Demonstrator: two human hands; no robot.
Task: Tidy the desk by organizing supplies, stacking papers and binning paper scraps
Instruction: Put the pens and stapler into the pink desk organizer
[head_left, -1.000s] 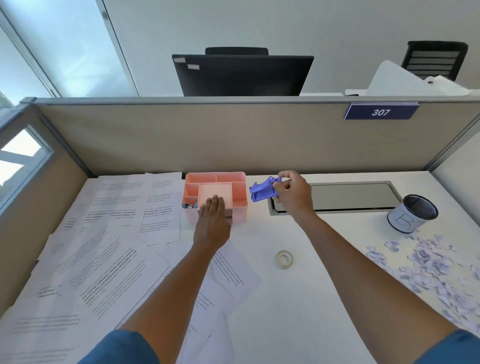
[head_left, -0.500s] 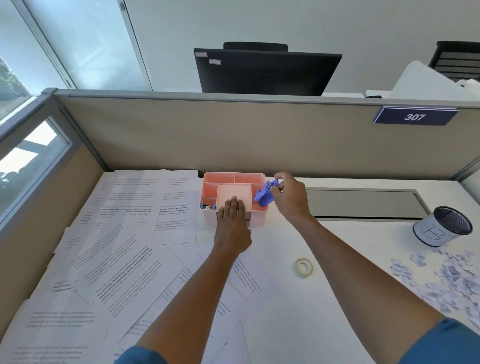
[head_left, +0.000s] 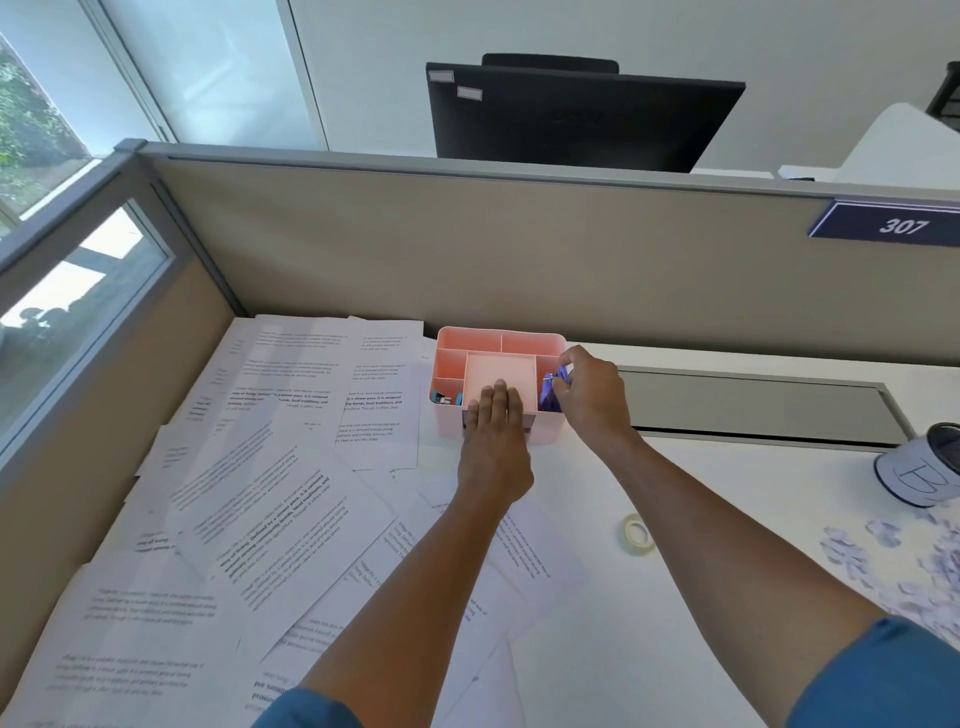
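Since prev frame, purple stapler (head_left: 550, 391) now down in right-side compartment of pink organizer (head_left: 498, 343), no longer above rim. R hand (head_left: 592, 397) pinches its top. L hand (head_left: 493, 441) flat, fingers straight, pressing organizer's near edge at desk rear.

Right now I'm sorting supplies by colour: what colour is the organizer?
Pink, seen in the head view: the organizer.

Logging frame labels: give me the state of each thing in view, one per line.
pink organizer: upright, compartments open-topped
purple stapler: in the organizer's right compartment, still gripped
right hand: grips the stapler
left hand: flat, steadying the organizer's front
tape roll: lying flat
papers: scattered, unstacked
paper scraps: loose on the desk
bin: upright
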